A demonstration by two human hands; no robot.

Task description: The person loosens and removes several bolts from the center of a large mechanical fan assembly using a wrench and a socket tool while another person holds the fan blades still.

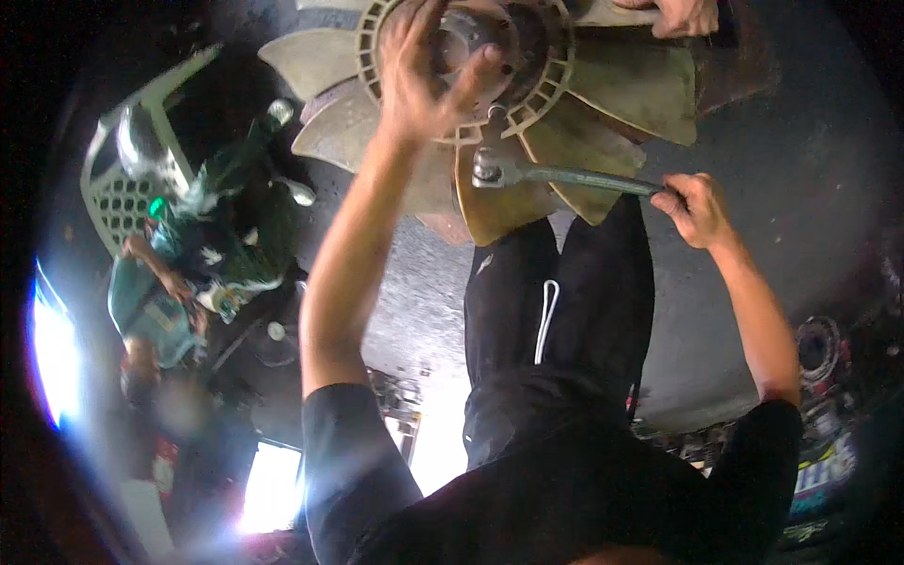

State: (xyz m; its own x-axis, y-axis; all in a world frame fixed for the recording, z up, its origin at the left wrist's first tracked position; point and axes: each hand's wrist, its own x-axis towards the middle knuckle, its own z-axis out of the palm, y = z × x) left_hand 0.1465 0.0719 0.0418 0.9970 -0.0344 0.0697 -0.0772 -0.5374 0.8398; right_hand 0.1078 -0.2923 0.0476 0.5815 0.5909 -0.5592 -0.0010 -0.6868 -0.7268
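A large, dirty beige fan (pixel 330 127) with a slotted ring around its dark hub (pixel 523 66) fills the top middle. My left hand (pixel 424 75) lies over the hub's left side, slightly blurred, fingers extended and thumb apart. My right hand (pixel 697 207) is closed round the handle of a long metal socket wrench (pixel 584 179). The wrench's head lies over a lower blade, just below the hub ring. Another person's hand (pixel 687 14) rests at the fan's upper right edge.
At left, a person in dark clothing (pixel 235 254) is beside a white plastic chair (pixel 99 188). My black-trousered legs extend beneath the fan over a grey floor (pixel 687 311). Round metal parts (pixel 815 348) and cluttered items lie at right. Bright openings show at the lower left.
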